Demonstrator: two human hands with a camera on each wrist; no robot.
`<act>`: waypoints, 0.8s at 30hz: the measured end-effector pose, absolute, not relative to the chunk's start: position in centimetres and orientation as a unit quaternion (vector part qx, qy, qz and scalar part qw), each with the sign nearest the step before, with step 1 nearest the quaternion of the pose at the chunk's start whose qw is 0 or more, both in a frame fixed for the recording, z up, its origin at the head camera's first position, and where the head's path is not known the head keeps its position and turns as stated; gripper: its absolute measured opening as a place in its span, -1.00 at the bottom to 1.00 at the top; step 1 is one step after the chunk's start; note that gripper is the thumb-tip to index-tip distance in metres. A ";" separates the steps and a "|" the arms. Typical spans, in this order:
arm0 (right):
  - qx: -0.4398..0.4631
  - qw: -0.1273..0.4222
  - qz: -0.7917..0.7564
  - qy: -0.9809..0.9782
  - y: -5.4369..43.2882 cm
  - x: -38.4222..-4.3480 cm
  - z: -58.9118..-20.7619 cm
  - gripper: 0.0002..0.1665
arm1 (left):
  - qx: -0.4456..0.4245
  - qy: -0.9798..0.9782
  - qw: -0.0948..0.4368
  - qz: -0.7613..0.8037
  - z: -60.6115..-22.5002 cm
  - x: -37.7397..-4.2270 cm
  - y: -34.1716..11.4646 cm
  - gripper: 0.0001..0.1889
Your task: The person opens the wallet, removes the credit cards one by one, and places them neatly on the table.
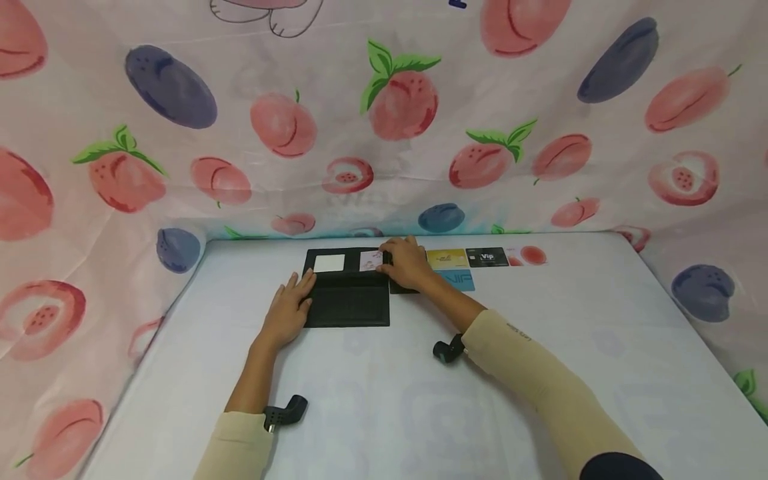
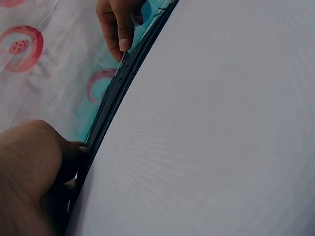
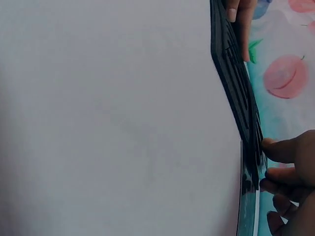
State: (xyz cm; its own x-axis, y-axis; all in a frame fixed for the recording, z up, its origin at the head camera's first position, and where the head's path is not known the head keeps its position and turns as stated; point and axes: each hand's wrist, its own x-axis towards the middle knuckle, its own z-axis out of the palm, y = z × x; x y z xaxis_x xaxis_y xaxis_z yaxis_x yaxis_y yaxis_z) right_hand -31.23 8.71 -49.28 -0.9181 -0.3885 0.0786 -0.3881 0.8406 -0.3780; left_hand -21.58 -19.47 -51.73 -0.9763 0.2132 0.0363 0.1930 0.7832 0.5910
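A black card wallet (image 1: 348, 303) lies unfolded near the back of the white table. A white card (image 1: 329, 263) shows in its upper left part, and a pale pink patterned card (image 1: 370, 261) in its upper right part. My left hand (image 1: 287, 313) rests along the wallet's left edge with fingers fairly straight. Bent over the upper right edge, my right hand (image 1: 409, 262) pinches the pink patterned card between thumb and fingers. In the right wrist view, thumb and fingertips meet right at the end of the wallet (image 3: 236, 93). Part of the card is hidden by this hand.
Right of the wallet lie a gold card (image 1: 447, 258), a black card marked Vip (image 1: 487, 257), a blue card (image 1: 458, 280) and a card with pink fruit (image 1: 531, 256). Another dark card (image 1: 399, 289) is partly under my right hand. A fruit-print cloth (image 1: 288, 187) hangs behind the table.
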 end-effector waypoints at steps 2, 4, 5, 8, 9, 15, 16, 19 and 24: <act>-0.208 0.002 -0.198 0.958 8.6 -31.3 -49.1 -0.33 | 0.107 0.945 0.017 0.308 -51.8 -21.6 -19.4 -0.41; -0.214 0.002 -0.198 0.956 8.5 -31.3 -49.0 -0.29 | 0.105 0.946 0.017 0.307 -51.8 -21.7 -19.4 -0.41; -0.217 0.002 -0.198 0.956 8.4 -31.3 -48.8 -0.27 | 0.105 0.946 0.016 0.307 -51.8 -21.7 -19.3 -0.41; -0.222 0.002 -0.193 0.956 8.1 -31.3 -48.6 -0.27 | 0.105 0.945 0.013 0.309 -51.8 -21.7 -19.3 -0.41; -0.223 0.005 -0.189 0.956 8.0 -31.3 -48.6 -0.27 | 0.105 0.945 0.013 0.309 -51.9 -21.7 -19.3 -0.41; -0.219 0.019 -0.176 0.960 7.6 -31.2 -48.6 -0.30 | 0.103 0.946 0.015 0.306 -52.0 -21.6 -19.3 -0.41; -0.218 0.018 -0.178 0.959 7.6 -31.2 -48.6 -0.31 | 0.103 0.946 0.015 0.307 -52.0 -21.6 -19.3 -0.41; -0.215 0.016 -0.187 0.958 7.6 -31.3 -48.7 -0.33 | 0.105 0.946 0.015 0.307 -52.0 -21.5 -19.3 -0.41; -0.217 0.010 -0.194 0.956 7.8 -31.4 -48.9 -0.35 | 0.107 0.947 0.012 0.302 -51.9 -21.6 -19.6 -0.42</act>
State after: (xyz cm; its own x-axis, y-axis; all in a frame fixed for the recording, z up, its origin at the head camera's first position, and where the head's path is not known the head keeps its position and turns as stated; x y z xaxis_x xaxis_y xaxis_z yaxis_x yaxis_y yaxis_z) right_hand -31.38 7.76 -48.89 -0.9052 -0.4200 0.0652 -0.4121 0.8297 -0.3765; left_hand -21.60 -19.57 -51.92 -0.9767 0.2104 0.0426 0.1963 0.7949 0.5741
